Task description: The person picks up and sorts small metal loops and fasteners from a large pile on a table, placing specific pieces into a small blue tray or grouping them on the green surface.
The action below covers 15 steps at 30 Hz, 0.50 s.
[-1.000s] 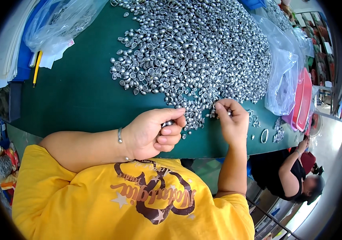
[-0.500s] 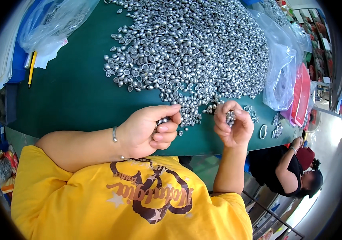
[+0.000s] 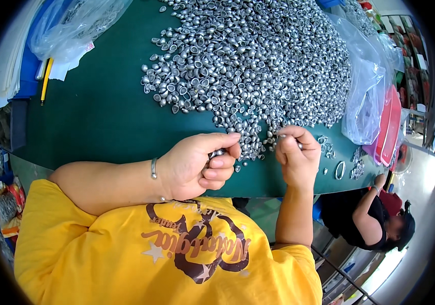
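A big heap of small silvery hollow metal pieces [image 3: 258, 66], egg-shaped like half shells, covers much of the green table. My left hand [image 3: 197, 165], with a bangle [image 3: 154, 169] at its wrist, is closed around several of these pieces [image 3: 217, 152], which show between thumb and curled fingers. At the near edge of the heap, my right hand [image 3: 300, 160] is closed with its fingertips bent down by the pieces. A bit of metal peeks out between its fingers; the rest of its grip is hidden.
Right of the heap lie a clear plastic bag [image 3: 365, 101], a red tray [image 3: 390, 124] and a metal ring [image 3: 340, 170]. A yellow pencil-like stick [image 3: 47, 81] and another plastic bag [image 3: 75, 30] are at the left. A person in black [image 3: 354, 216] sits beyond the right edge.
My right hand has turned its fingers down toward the heap, so the pieces in its palm are mostly hidden. The left hand keeps its grip. The view has shifted slightly.
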Available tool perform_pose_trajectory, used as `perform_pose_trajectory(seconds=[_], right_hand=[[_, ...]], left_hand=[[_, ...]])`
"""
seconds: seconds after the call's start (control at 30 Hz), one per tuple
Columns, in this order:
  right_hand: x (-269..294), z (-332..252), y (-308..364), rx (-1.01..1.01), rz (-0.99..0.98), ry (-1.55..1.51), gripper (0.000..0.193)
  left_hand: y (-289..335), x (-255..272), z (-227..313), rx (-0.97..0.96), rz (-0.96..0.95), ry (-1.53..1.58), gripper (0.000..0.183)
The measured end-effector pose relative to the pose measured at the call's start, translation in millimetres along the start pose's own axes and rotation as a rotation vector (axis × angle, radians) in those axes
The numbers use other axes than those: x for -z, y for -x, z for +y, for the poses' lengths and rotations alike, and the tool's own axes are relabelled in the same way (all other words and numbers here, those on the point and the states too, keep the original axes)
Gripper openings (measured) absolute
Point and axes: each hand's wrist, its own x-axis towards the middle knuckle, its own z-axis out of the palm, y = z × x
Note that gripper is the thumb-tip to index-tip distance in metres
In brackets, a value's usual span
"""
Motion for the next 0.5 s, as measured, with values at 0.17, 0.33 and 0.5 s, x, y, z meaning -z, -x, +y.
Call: perform_pose_trajectory(seconds=[0.17,0.33,0.5], right_hand=[[6.7,3.8,1.4,0.008,-0.132,-0.436,0.018],[11.6,6.4,-0.5,-0.024,-0.216,-0.636,0.026],[4.8,-1.1,-5.5,0.008,0.068,-0.054,0.013]], left_hand=[[0.0,1.2,-0.1,0.011,0.002,0.002,0.026],[0.6,2.3,0.5,0.006,0.004,-0.01,0.027],[-1.8,3.6,-1.4,0.005,-0.024,0.001,0.026]])
